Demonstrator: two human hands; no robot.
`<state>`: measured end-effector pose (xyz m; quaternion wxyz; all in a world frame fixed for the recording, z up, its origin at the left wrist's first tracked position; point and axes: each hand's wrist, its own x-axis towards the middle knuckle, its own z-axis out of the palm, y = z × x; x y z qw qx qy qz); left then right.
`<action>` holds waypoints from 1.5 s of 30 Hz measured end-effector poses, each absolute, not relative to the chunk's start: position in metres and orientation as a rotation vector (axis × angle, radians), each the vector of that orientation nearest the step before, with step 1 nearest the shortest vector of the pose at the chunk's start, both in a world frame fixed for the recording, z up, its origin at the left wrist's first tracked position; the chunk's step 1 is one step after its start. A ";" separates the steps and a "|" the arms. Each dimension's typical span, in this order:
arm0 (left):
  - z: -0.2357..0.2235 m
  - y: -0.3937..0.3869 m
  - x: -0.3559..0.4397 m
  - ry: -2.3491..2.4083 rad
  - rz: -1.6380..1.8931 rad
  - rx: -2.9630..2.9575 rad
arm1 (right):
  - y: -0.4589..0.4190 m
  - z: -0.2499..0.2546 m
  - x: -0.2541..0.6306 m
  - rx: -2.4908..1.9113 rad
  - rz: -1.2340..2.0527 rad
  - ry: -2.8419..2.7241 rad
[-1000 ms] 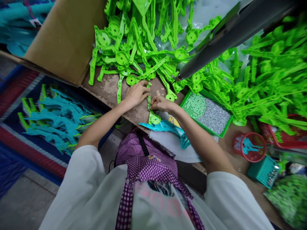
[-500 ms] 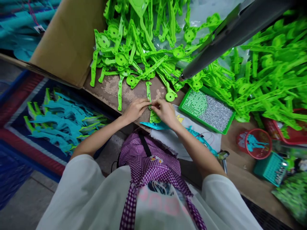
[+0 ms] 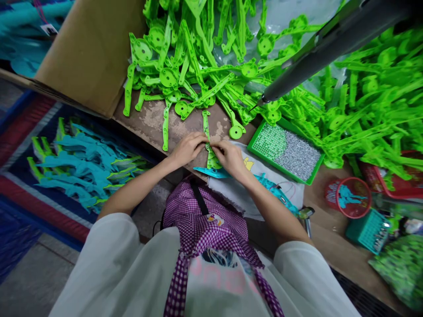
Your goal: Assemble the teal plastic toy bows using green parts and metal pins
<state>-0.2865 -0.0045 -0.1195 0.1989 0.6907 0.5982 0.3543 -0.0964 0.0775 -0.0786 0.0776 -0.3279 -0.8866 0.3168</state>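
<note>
My left hand (image 3: 187, 149) and my right hand (image 3: 230, 157) meet at the near edge of a worn wooden bench (image 3: 150, 123). Both pinch one long bright green plastic arm piece (image 3: 207, 132) that lies flat, its round end near me. Under that end lies a teal plastic piece (image 3: 211, 173) on a white cloth (image 3: 264, 176). Fingers of both hands are curled and pressed on the green piece.
A big heap of green plastic arm pieces (image 3: 205, 57) covers the bench behind. A green tray of small screws (image 3: 286, 151) sits right of my hands. A dark powered screwdriver (image 3: 317, 48) hangs above. Cardboard box (image 3: 92, 53) far left; teal-and-green assembled pieces (image 3: 82, 163) below left; red basket (image 3: 346, 198) at right.
My right hand moved left and closer to my left hand; both now press together on the green piece, which has been drawn nearer to me over the teal piece.
</note>
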 end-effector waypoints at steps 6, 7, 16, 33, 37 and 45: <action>-0.118 -0.007 -0.286 1.693 0.974 1.957 | 0.078 -0.080 -0.096 -0.976 0.921 -2.703; -0.117 -0.007 -0.286 1.698 0.966 1.963 | 0.076 -0.076 -0.096 -0.989 0.841 -2.786; -0.118 -0.006 -0.284 1.737 0.829 2.038 | 0.063 -0.033 -0.113 -0.734 0.247 -3.475; -0.103 -0.007 -0.277 1.820 0.757 1.956 | 0.051 -0.022 -0.111 -1.372 0.691 -2.930; -0.101 -0.007 -0.276 1.861 0.725 1.966 | 0.051 -0.019 -0.114 -1.288 0.747 -3.081; -0.104 -0.005 -0.276 1.864 0.736 1.951 | 0.050 -0.043 -0.069 -1.226 0.899 -2.680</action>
